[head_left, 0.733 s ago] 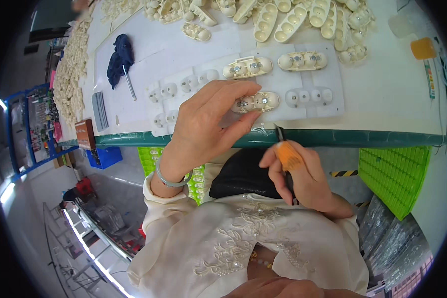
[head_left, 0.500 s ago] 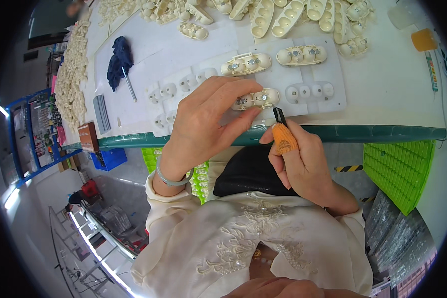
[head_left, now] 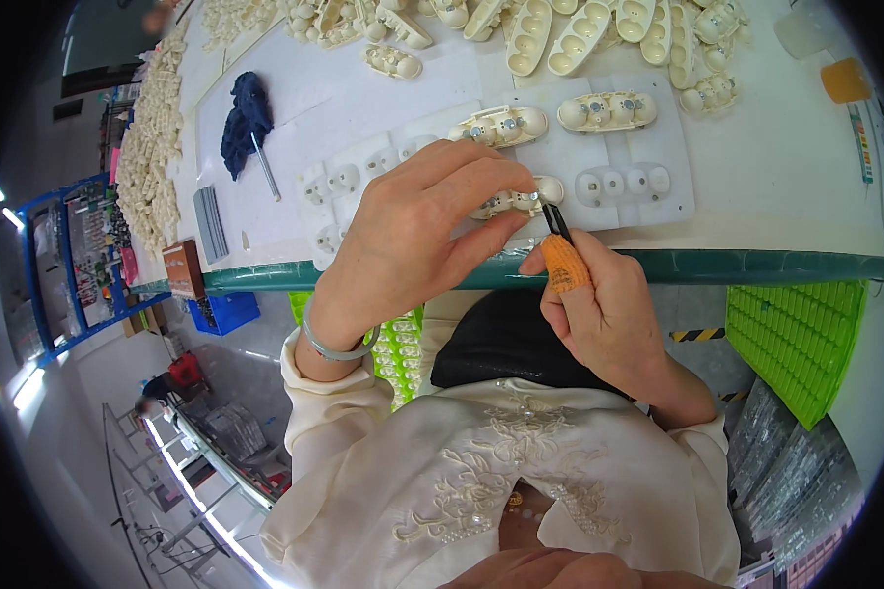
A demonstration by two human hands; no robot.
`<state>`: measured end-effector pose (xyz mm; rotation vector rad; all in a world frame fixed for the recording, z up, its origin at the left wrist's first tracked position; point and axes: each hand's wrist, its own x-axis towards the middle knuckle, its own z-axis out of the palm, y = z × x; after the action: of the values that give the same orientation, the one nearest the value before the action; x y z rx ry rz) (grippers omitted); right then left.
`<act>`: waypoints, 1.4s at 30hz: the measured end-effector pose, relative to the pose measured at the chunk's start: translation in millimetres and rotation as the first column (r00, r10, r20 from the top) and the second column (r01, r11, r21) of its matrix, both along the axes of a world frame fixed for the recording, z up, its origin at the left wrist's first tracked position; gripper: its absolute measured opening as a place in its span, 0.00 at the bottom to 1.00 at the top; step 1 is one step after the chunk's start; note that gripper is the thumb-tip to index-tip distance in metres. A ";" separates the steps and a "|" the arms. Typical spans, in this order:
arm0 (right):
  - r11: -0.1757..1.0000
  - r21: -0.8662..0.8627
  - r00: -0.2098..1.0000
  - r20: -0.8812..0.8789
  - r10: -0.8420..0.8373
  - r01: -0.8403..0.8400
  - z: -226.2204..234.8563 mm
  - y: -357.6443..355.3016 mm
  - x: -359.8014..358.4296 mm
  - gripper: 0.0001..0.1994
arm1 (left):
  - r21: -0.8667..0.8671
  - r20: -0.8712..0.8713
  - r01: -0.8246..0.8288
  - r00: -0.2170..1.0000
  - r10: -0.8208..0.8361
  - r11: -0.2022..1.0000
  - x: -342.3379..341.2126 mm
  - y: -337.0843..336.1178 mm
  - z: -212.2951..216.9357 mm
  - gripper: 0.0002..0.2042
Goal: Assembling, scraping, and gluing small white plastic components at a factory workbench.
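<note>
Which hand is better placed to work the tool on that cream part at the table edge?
Right, probably. The right hand holds the dark tool with its tip at the cream part. The left hand has its fingers on the part, apparently steadying it.

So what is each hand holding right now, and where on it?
Left hand pinches a cream plastic part at its near edge; right hand grips a thin dark tool low down.

Cream oval part, small dark tool.
You are finding the part [head_left: 517, 199] lying flat in the white tray's near row, the tool [head_left: 557, 222] tilting against its right end.
</note>
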<state>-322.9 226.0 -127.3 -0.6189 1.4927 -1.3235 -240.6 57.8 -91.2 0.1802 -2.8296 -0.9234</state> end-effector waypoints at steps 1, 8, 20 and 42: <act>1.000 0.009 1.000 -0.007 0.007 -0.007 0.1 0.2 -0.2 0.08 | 0.010 0.013 0.004 1.000 -0.004 1.000 -0.7 -0.3 0.5 0.14; 1.000 0.005 1.000 0.004 -0.015 0.015 -0.3 0.7 5.0 0.09 | -0.002 0.058 0.039 0.998 -0.038 0.999 -4.9 -2.2 5.0 0.13; 0.999 -0.004 0.999 -0.026 -0.046 0.046 -3.1 -0.6 7.9 0.09 | -0.019 0.060 0.066 0.996 -0.065 0.998 -8.1 -2.7 6.2 0.13; 0.995 0.027 0.995 -0.031 -0.099 0.099 -1.1 -4.6 14.4 0.08 | 0.000 0.083 0.094 0.992 -0.094 0.996 -8.3 -6.3 7.4 0.13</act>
<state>-308.5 221.4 -128.4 -0.5539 1.5810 -1.3712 -248.9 51.5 -83.8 0.0872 -2.9388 -0.9505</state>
